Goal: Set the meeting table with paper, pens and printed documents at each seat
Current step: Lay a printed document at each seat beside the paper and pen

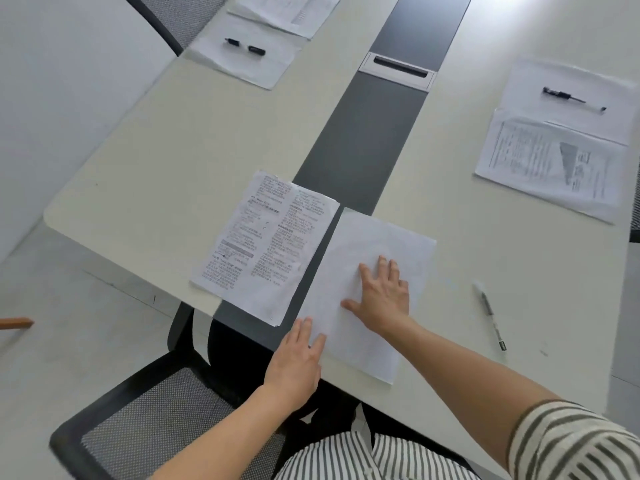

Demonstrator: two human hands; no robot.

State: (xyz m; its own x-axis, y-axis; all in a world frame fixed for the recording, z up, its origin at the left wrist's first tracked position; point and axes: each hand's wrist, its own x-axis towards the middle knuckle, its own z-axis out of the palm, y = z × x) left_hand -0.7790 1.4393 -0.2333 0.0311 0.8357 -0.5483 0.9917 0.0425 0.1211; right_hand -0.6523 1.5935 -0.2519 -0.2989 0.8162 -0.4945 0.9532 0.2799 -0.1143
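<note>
A blank white sheet [367, 258] lies at the near end of the meeting table [166, 150]. My right hand [381, 296] presses flat on the sheet with straight, spread fingers. My left hand [298, 362] rests with straight fingers on the sheet's near left corner at the table edge. A printed document [263, 244] lies just left of the sheet, almost touching it. To the right of the sheet, a pen [491, 317] lies loose on the table, apart from both hands.
Far left seat has a blank sheet [242, 64] with a black pen [245, 46] and a printed document [284, 12]. Right seat has a blank sheet [568, 98] with a pen [573, 98] and a printed document [550, 164]. A grey strip with a cable box [398, 69] runs down the middle. A mesh chair [145, 417] stands below the table edge.
</note>
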